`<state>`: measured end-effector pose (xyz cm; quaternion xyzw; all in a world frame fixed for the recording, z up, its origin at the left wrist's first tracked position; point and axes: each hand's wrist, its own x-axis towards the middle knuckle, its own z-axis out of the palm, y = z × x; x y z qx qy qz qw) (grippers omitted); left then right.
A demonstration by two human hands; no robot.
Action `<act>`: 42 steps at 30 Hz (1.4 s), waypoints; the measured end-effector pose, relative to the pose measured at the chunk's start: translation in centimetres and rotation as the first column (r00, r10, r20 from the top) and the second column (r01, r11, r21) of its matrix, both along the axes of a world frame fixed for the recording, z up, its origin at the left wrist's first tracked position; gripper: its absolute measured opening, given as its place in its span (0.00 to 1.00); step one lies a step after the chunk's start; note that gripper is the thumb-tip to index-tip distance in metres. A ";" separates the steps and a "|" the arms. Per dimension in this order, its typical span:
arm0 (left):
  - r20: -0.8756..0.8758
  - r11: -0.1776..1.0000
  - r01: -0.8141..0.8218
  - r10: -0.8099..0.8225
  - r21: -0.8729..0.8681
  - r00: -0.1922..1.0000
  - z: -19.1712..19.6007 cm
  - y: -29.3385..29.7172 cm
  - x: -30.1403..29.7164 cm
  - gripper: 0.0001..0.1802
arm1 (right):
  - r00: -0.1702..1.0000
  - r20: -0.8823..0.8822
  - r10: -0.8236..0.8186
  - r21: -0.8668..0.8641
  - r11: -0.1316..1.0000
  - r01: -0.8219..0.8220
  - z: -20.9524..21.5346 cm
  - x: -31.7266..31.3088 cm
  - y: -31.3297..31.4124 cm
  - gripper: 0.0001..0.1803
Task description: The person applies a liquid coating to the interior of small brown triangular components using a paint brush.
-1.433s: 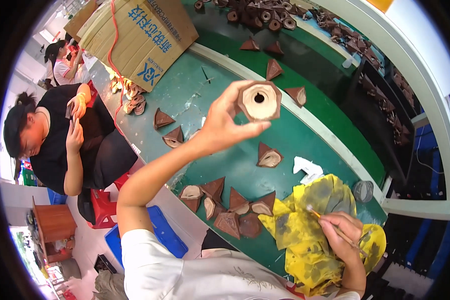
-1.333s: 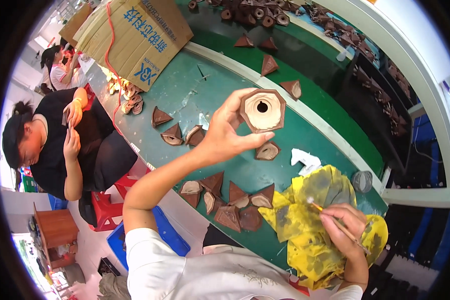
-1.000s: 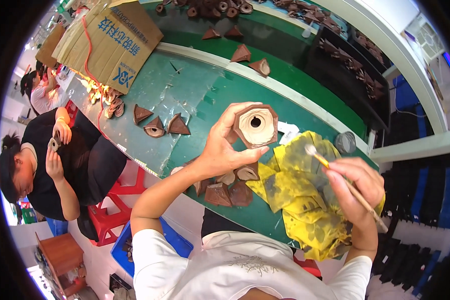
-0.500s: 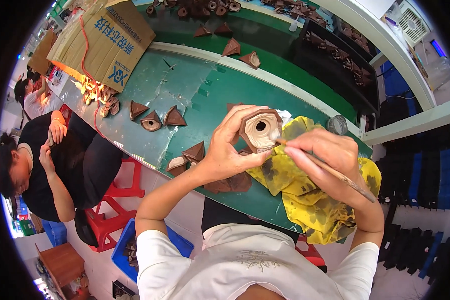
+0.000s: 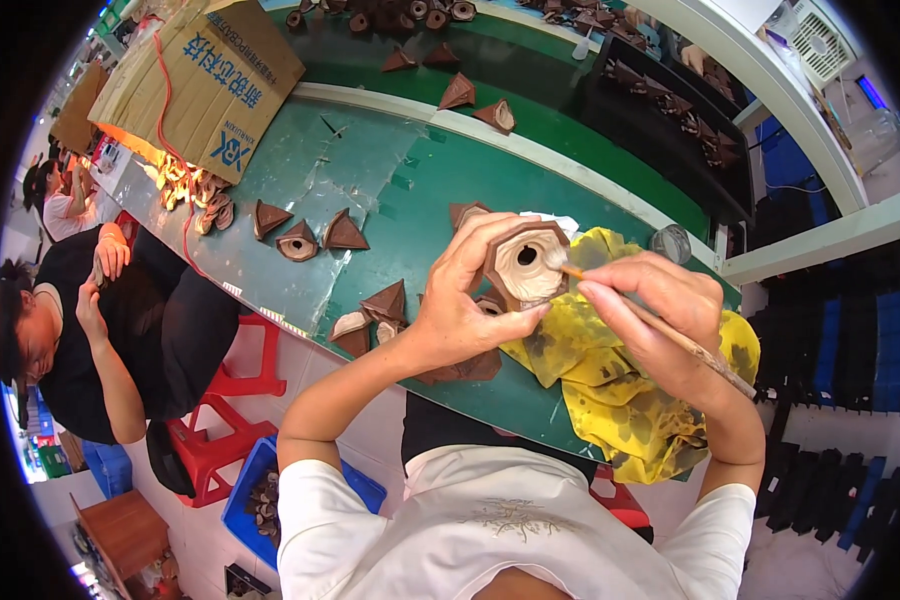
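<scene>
Gripped in my left hand [image 5: 457, 305] is a brown faceted cone-shaped piece [image 5: 491, 268], its hollow turned up toward me. The hollow is cream-coloured, with a dark round hole in the middle. My right hand [image 5: 660, 305] pinches a thin paintbrush [image 5: 685, 345] with a worn wooden handle. The white brush tip touches the right inner wall of the hollow. Below my right hand a yellow cloth [image 5: 625, 400] with dark stains lies crumpled on the green table [image 5: 470, 415]. Several similar brown pieces [image 5: 383, 302] lie left of my left wrist, some partly hidden by my arm.
A cardboard box [image 5: 200, 85] with a red cable stands at the far left. More cones [image 5: 344, 230] lie on the table. A clear cup [image 5: 671, 243] is at the right edge, near a black tray [image 5: 670, 120] of pieces. A co-worker [image 5: 120, 330] sits at left.
The brown piece has shifted slightly right in my left hand's hold. The brush tip has moved up along the hollow's right inner wall. A hand now shows near the far tray.
</scene>
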<state>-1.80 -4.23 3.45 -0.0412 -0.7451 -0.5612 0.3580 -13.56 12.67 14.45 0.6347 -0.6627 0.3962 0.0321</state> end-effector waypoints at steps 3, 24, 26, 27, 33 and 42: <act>0.024 0.991 0.026 -0.030 0.130 0.999 -0.5 0.1 -0.2 0.40 | 0.997 0.078 -0.014 0.094 0.996 0.006 0.3 0.2 0.7 0.06; 0.045 0.993 -0.024 0.018 0.117 0.999 -0.6 1.1 -0.2 0.40 | 0.994 -0.071 -0.083 -0.134 0.988 0.073 -2.4 1.8 -0.8 0.11; 0.016 0.994 -0.003 0.001 0.107 1.000 -0.5 1.1 -0.4 0.40 | 0.997 -0.072 -0.020 -0.151 0.988 0.009 -2.7 2.3 -1.2 0.12; 0.020 0.994 -0.005 0.003 0.107 1.000 -0.6 1.1 -0.4 0.40 | 0.997 -0.069 -0.018 -0.152 0.988 0.007 -2.7 2.4 -1.1 0.12; 0.028 0.997 -0.027 0.025 0.078 0.999 -0.4 1.1 -0.1 0.41 | 0.996 -0.065 -0.057 -0.147 0.988 0.047 -2.0 2.1 -0.9 0.12; -0.003 0.996 -0.079 0.079 0.042 0.997 -1.3 1.1 -0.5 0.40 | 0.996 -0.081 0.029 -0.076 0.996 -0.036 -2.4 2.3 -0.6 0.13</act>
